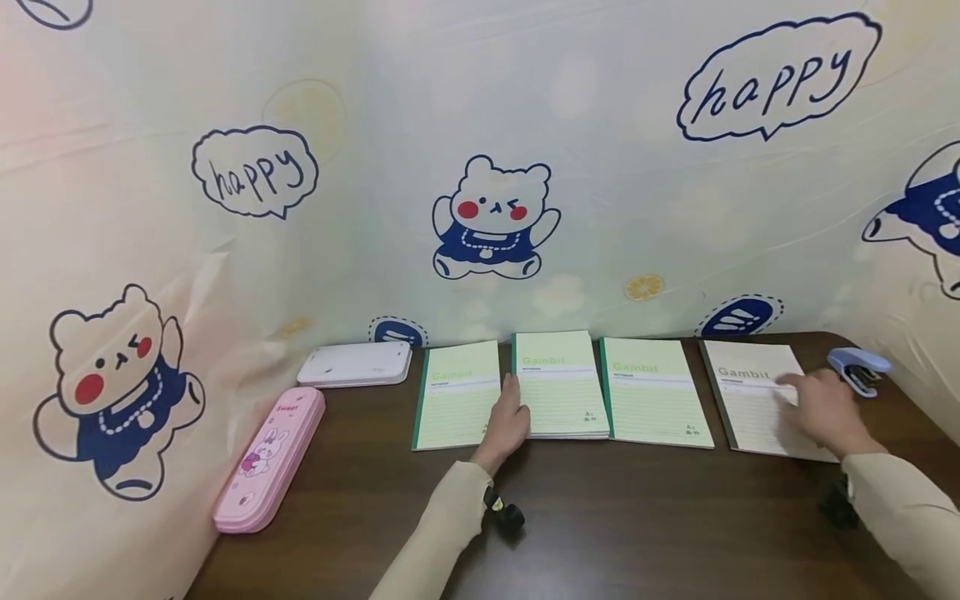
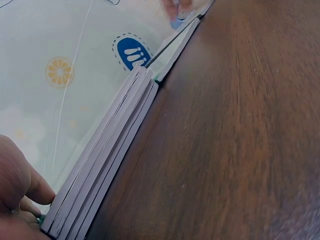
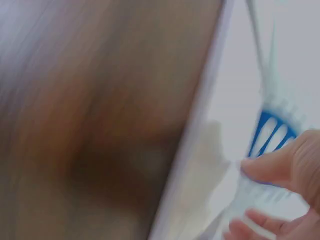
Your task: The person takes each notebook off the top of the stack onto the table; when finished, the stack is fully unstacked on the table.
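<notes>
My left hand (image 1: 507, 421) touches the left, green-spined edge of a small stack of notebooks (image 1: 562, 387). In the left wrist view, its thumb (image 2: 40, 189) meets the near corner of the stacked notebooks (image 2: 107, 155). To its left lies a green-spined notebook (image 1: 456, 408), its lower right partly hidden by the hand. My right hand (image 1: 828, 412) hovers at the right side of a grey-spined notebook (image 1: 757, 417); in the right wrist view its thumb and fingers are apart, nothing between them. Another green-spined notebook (image 1: 654, 396) lies between the stack and the grey-spined one.
A light blue stapler (image 1: 858, 367) sits just beyond the right hand. On the left are a pink pencil case (image 1: 270, 458) with a rabbit picture and a white case (image 1: 356, 365). A printed cloth (image 1: 600, 208) hangs behind the brown table (image 1: 630, 517).
</notes>
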A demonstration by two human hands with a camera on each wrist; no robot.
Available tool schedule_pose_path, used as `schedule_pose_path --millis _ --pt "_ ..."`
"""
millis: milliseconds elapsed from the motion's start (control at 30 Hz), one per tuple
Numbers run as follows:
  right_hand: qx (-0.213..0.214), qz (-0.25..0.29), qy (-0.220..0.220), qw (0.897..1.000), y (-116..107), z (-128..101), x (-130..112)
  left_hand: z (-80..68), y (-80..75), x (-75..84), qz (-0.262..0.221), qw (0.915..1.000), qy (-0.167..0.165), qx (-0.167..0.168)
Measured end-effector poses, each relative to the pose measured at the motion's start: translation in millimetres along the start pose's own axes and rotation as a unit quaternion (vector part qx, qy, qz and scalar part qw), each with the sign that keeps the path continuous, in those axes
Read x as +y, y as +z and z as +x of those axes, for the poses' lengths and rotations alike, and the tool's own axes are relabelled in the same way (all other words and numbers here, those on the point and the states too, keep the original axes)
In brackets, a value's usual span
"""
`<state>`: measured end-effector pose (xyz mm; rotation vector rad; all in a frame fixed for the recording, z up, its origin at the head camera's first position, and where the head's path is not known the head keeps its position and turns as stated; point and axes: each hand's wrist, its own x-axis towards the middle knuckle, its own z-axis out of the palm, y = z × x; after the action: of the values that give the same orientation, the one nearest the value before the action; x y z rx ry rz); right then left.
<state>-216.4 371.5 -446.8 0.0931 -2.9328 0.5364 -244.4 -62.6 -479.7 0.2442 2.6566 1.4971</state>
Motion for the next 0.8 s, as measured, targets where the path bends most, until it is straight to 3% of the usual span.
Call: schedule_pose_path --millis 67,133,233,367,467,600,800 --pt "0.024 0.055 -0.029 0.998 8 2 -34 -1.0 -1.2 -0.2 0.002 1.0000 0.000 -0.003" --pt "0.023 0.133 -0.061 0.989 18 5 -71 -1.5 -2.5 0.0 0.003 1.0000 0.000 -0.005" --pt "-0.044 0.225 -0.067 0.971 36 10 -126 -0.9 -3.4 0.8 0.001 1.0000 0.000 -0.004" --pt "-0.118 0.252 -0.074 0.958 65 20 -170 -0.2 -1.4 1.2 -0.003 1.0000 -0.001 -0.004" --pt "-0.138 0.248 -0.064 0.957 82 26 -187 -0.1 0.7 -0.1 -0.009 0.9999 -0.007 -0.002" --pt "-0.133 0.252 -0.052 0.957 100 24 -197 -2.3 -0.3 -1.9 -0.015 0.9998 -0.009 0.008" --pt "-0.111 0.254 -0.051 0.959 105 20 -196 -0.5 0.3 -0.2 -0.021 0.9997 0.005 0.011"
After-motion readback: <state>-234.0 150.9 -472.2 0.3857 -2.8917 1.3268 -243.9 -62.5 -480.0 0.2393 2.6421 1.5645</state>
